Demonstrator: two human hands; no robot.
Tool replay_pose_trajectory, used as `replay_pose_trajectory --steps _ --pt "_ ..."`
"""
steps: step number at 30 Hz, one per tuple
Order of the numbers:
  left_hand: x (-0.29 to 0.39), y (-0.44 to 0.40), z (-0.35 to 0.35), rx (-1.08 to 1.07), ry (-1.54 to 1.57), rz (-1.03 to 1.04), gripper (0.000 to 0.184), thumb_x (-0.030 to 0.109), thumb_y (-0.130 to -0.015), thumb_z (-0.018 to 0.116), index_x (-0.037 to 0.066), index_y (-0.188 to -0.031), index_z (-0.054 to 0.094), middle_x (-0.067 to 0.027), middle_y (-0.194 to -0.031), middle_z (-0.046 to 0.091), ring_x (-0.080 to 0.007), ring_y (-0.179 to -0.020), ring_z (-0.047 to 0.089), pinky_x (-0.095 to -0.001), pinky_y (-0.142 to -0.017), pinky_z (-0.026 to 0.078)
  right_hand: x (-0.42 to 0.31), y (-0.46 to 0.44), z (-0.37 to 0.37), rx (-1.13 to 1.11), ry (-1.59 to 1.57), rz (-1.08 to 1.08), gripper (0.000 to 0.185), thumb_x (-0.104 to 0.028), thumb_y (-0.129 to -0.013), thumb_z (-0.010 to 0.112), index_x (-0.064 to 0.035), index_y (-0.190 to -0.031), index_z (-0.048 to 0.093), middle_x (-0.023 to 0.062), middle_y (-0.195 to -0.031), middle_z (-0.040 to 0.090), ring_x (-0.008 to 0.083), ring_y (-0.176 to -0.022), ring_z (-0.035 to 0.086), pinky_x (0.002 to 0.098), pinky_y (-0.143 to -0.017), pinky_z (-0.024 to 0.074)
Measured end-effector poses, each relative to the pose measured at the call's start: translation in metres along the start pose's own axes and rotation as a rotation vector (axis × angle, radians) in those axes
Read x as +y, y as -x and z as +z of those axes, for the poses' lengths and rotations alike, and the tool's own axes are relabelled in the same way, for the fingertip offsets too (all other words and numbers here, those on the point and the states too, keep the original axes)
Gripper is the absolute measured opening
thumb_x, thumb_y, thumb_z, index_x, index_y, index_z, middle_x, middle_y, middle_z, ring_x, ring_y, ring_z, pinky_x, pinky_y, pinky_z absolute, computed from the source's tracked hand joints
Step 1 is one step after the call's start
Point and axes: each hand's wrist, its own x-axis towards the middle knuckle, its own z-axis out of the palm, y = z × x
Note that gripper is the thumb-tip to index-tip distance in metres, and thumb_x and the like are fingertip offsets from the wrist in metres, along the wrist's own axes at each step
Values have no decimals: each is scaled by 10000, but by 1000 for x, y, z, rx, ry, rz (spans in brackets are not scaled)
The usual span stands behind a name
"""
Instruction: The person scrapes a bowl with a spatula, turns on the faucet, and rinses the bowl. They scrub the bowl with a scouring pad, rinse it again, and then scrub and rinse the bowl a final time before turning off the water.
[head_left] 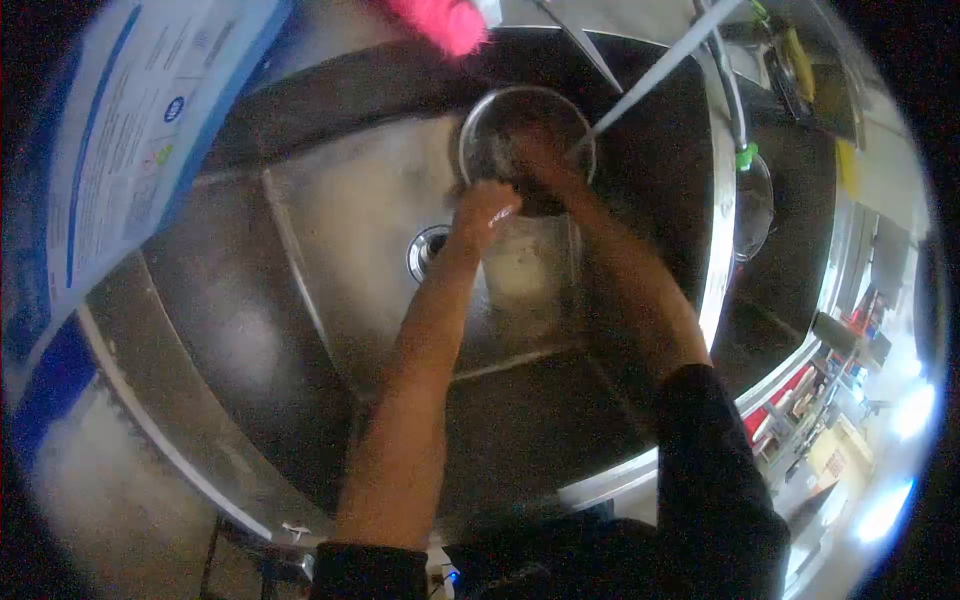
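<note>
Inside a deep metal sink (350,210), a round metal bowl or pan (479,112) is tilted near the back wall. My left hand (487,212) is closed at its lower left rim, with a wet shine or suds on the fingers. Reaching inside the bowl is my right hand (545,155), dark and blurred, so its fingers cannot be made out. A straight pale stream or rod (650,85) comes down from the upper right to the bowl's right edge. The round drain (430,254) lies left of my left forearm.
A large blue and white printed package (150,130) stands at the upper left. Something pink and fluffy (447,24) is at the top. Right of the metal divider (722,200), a second basin holds a round strainer or bowl (754,210) by a green-banded handle or hose.
</note>
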Motion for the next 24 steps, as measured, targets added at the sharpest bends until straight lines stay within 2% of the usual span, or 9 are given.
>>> replay_pose_trajectory --steps 4,5,7,11,13,16,17,19,24 --pt "13 -30 -19 -659 -176 -49 110 169 -750 711 151 -855 688 -64 -932 663 -304 -881 603 -449 -765 503 -24 16 7 102 97 80 255 -175 -952 471 -3 -1071 618 220 -1091 607 314 -1013 571 456 -914 444" --pt "8 -20 -8 -661 -179 -47 110 169 -750 711 151 -855 688 -64 -932 663 -304 -881 603 -449 -765 503 -20 14 -1 60 43 33 256 -176 -953 471 -1 -1065 621 221 -1083 611 311 -1005 575 450 -910 448" --pt "-2 11 38 171 480 -204 70 200 -769 671 135 -793 666 -80 -842 644 -315 -825 605 -457 -748 498 -8 -6 -12 -60 5 65 258 -177 -955 471 4 -1052 627 222 -1068 619 306 -988 583 439 -901 458" --pt "3 -9 1 105 172 -39 100 224 -767 643 125 -765 656 -97 -779 632 -317 -776 608 -450 -734 498 -18 -14 -4 -121 -44 166 278 -193 -960 467 4 -1082 620 222 -1100 611 312 -1016 576 428 -935 440" --pt "7 -12 -2 -504 -51 -96 174 158 -762 739 95 -877 624 -72 -901 625 -275 -903 605 -416 -816 464 -10 -12 25 51 -334 83 327 -223 -966 458 -4 -1168 593 218 -1196 582 333 -1105 545 429 -1019 385" --pt "-13 17 53 104 48 4 161 238 -794 696 103 -815 610 -70 -855 608 -282 -863 597 -430 -781 450 0 -2 34 217 -525 26 387 -251 -973 449 -11 -1253 567 214 -1289 553 354 -1193 515 432 -1101 334" --pt "-22 23 81 111 49 1 161 238 -794 696 103 -815 610 -70 -855 608 -282 -863 597 -430 -781 450 -8 6 24 193 -353 66 385 -248 -972 449 -11 -1251 567 214 -1286 554 354 -1191 516 433 -1098 336" --pt "-35 22 94 -597 -340 -77 159 274 -798 664 125 -788 609 -55 -875 627 -281 -886 605 -429 -779 451 -17 20 13 175 -197 79 382 -244 -970 449 -11 -1248 568 215 -1282 556 355 -1187 519 436 -1092 341" --pt "6 -12 -1 -235 -33 16 111 209 -760 662 125 -830 641 -65 -836 627 -295 -823 601 -437 -727 460 0 -7 2 86 -137 51 373 -232 -967 448 -10 -1240 570 216 -1271 561 356 -1178 526 444 -1077 353"
